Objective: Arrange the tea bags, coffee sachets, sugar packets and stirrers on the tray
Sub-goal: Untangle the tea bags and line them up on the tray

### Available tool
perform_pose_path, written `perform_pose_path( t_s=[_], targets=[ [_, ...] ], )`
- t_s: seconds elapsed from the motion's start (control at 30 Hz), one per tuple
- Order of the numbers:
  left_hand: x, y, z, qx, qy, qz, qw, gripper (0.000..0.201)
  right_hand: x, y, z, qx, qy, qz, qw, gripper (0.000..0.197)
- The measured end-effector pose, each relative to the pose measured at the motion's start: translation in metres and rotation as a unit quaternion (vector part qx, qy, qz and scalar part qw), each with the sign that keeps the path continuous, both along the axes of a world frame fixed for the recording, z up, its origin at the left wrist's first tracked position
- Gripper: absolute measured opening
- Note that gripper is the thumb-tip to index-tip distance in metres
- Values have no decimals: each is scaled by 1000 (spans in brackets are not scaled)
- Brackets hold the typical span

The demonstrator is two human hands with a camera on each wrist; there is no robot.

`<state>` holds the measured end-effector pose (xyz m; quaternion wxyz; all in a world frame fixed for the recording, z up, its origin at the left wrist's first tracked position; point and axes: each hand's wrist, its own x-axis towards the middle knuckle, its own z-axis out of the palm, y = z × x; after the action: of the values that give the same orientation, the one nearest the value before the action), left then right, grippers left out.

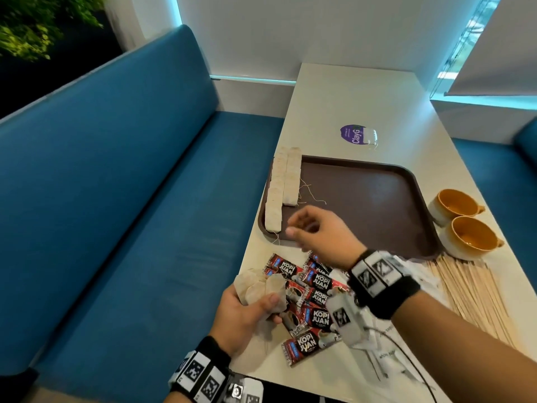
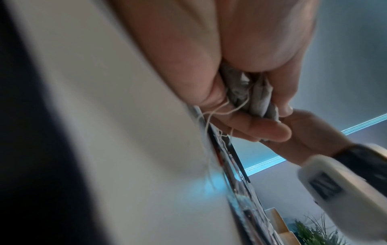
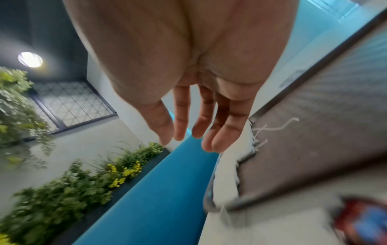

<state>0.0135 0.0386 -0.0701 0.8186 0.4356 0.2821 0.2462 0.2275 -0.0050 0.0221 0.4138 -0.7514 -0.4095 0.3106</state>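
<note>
"KOPI JUAN" on coffee sachets (image 1: 315, 309)

Blue padded bench (image 1: 122, 175) along the left of a pale table (image 1: 357, 97). White wall (image 1: 290, 30) behind, edged with cyan light (image 1: 252, 80). Green plants (image 3: 62, 199) with yellow flowers, barred window (image 3: 71, 101), round ceiling lamp (image 3: 30, 59).

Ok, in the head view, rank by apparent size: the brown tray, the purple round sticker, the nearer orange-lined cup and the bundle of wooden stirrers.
1. Brown plastic tray.
2. Bundle of wooden stirrers; it sits nearer the camera, which flatters it.
3. Nearer orange-lined ceramic cup.
4. Purple round sticker, farthest away and partly covered.
</note>
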Motion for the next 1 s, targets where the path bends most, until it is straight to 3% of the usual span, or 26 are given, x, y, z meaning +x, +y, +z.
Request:
perform_pose_path(
  t_s=[0.17, 0.37, 0.53, 0.73, 0.8, 1.0],
  targets=[
    [1, 0, -5, -9, 2, 21, 1000, 64, -42, -54, -26, 2, 81, -28, 996, 20],
    [2, -3, -1, -3, -8, 28, 1000, 37, -70, -76, -37, 15, 161, -14, 987, 18],
    [2, -5, 2, 5, -2, 27, 1000, 59, -74, -75, -41, 27, 145, -30, 989, 31],
    [-1, -4, 2, 18, -10, -12, 1000, 44, -70, -77, -41, 25, 150, -50, 987, 48],
    [-2, -5, 2, 18, -13, -11, 1000, 32, -71, -77, -41, 27, 139, -53, 988, 46],
    [1, -5, 6, 7, -16, -3, 1000, 31, -71, -73, -41, 38, 107, -47, 992, 30]
  ],
)
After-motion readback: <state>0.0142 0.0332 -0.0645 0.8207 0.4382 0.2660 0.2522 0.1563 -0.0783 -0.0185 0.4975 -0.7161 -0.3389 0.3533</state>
